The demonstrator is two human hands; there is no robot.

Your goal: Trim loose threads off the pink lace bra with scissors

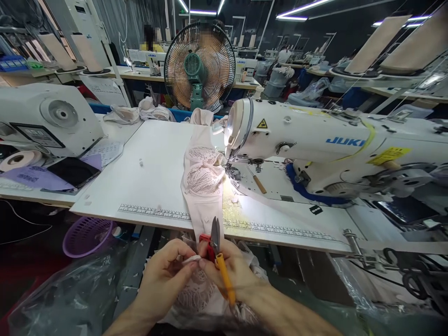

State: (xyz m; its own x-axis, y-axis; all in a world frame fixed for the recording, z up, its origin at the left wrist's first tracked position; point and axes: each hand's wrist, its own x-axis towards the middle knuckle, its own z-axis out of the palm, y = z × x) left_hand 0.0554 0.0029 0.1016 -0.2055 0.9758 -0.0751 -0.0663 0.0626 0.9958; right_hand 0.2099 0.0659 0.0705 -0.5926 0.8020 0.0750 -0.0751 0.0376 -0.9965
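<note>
In the head view, my left hand (164, 275) is closed, pinching the pale edge of a bra between thumb and fingers. Scissors (215, 233) with dark blades and red and orange handles sit in my right hand (238, 270), blades pointing up and away from me. The thumb and fingertips of that hand also meet the pinched edge. Below both hands hangs pale pink lace (196, 294). A pale pink lace bra (204, 175) lies across the white table (154, 172), its lace cups beside the needle area of the sewing machine (297, 130).
A screwdriver (259, 183) with a wooden handle lies under the machine arm. To the left are a second white machine (52, 116), a dark phone (73, 171) and a purple basket (87, 237) below the table edge. Behind the table stands a large fan (199, 65).
</note>
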